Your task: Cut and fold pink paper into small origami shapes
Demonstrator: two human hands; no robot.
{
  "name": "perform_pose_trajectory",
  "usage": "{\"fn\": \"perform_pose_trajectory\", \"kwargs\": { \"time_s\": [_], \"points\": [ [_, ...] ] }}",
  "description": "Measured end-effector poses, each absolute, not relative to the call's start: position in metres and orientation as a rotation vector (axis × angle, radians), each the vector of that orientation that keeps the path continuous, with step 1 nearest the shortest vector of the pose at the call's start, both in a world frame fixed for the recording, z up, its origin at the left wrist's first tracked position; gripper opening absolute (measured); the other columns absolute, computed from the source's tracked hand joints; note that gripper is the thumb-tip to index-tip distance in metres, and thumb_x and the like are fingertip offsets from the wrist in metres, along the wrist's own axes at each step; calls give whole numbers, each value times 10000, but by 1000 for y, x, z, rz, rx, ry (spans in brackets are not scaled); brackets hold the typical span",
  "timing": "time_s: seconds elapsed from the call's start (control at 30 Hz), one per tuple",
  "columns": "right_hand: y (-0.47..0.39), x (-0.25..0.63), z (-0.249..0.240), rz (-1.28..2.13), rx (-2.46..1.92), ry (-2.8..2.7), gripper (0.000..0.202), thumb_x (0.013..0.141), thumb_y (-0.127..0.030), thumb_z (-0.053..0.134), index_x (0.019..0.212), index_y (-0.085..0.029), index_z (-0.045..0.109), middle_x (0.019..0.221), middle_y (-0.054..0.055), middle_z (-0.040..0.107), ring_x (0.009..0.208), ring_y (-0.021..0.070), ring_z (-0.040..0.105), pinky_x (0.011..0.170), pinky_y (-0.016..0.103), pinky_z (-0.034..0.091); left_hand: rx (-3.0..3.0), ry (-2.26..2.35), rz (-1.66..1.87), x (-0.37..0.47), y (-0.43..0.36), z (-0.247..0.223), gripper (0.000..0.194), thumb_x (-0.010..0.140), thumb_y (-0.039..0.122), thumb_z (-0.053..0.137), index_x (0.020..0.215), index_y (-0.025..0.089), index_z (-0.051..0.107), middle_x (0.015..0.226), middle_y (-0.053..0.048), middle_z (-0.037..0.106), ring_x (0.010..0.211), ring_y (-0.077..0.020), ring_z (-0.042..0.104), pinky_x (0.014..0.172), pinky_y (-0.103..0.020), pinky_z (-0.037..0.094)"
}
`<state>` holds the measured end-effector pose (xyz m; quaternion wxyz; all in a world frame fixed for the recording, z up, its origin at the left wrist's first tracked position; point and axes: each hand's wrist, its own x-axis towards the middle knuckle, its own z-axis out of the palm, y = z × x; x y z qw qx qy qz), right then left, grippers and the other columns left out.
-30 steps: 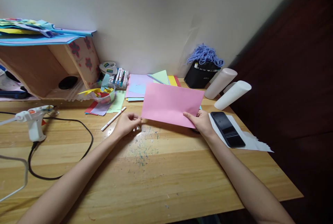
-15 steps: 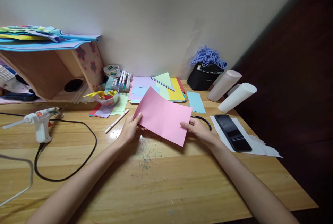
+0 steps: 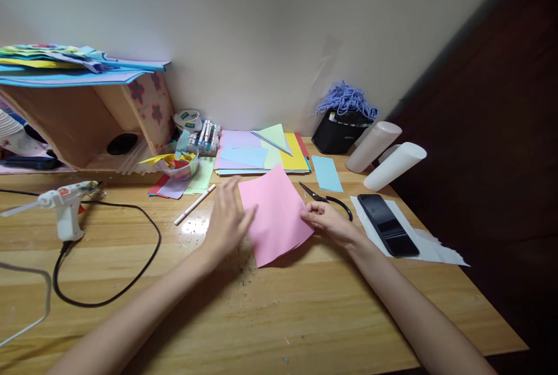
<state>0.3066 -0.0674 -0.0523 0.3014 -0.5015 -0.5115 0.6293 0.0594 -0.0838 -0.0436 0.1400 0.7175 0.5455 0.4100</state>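
Note:
A sheet of pink paper [image 3: 279,218] is held tilted just above the middle of the wooden table. My right hand [image 3: 326,221] pinches its right edge between thumb and fingers. At the paper's left side my left hand [image 3: 229,224] is open, slightly blurred, with its fingers spread and the thumb by the sheet's edge. Black-handled scissors [image 3: 320,195] lie just behind my right hand, partly covered by it. To the left of my left hand rests a white marker pen [image 3: 195,204].
A glue gun [image 3: 67,209] with a looping black cord is at the left. Coloured paper sheets [image 3: 300,157] are stacked at the back. A phone [image 3: 387,224] lies on white paper at the right, in front of two white rolls [image 3: 394,167]. A wooden box [image 3: 150,107] stands back left.
The pink paper has turned so its long side runs more towards me. My left hand has let go of its left edge and spread its fingers. More of the scissors shows.

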Motion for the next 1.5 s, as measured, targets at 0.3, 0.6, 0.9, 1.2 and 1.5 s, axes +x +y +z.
{"fn": "perform_pose_trajectory", "kwargs": {
  "time_s": [0.3, 0.6, 0.9, 1.2, 1.5],
  "points": [
    [-82, 285, -54, 1639, -1205, -1354, 413, 602, -424, 738, 888, -155, 610, 813, 26, 660, 729, 173, 613, 648, 262, 476, 2421, 1095, 907, 81, -121, -35, 701, 778, 76, 433, 1384, 207, 106, 1352, -180, 296, 1253, -269, 346, 980, -464, 382],
    [-85, 289, -47, 1747, -1243, -1523, 321, 594, -327, 747, 831, -130, 654, 869, 61, 693, 777, 197, 642, 664, 263, 495, 2457, 1751, 1130, 67, -118, -12, 744, 769, -33, 312, 1418, 249, 80, 1374, -148, 341, 1239, -271, 385, 935, -445, 422],
    [-85, 297, -39, 1925, -1248, -1620, 368, 614, -376, 723, 873, -123, 658, 891, 80, 693, 857, 226, 640, 749, 311, 502, 2778, 1884, 419, 52, -117, -6, 495, 744, -28, 294, 1072, 171, 607, 1114, -115, 602, 1265, -283, 383, 1092, -570, 142],
    [-67, 327, -42, 2044, -1289, -1699, 343, 624, -392, 724, 838, -136, 644, 815, 43, 675, 797, 186, 626, 711, 270, 489, 2655, 1778, 31, 56, -93, -50, 398, 845, 103, 344, 1218, 46, 470, 1270, -200, 495, 1179, -298, 456, 965, -455, 369],
    [-50, 316, -69, 1366, -1579, -1370, 390, 706, -555, 566, 612, -193, 458, 514, -44, 504, 437, 105, 510, 419, 217, 426, 2618, 1649, 348, 50, -52, -78, 350, 893, 178, 293, 1202, 147, 455, 1054, -122, 521, 929, -219, 504, 816, -363, 435]
  ]
}}
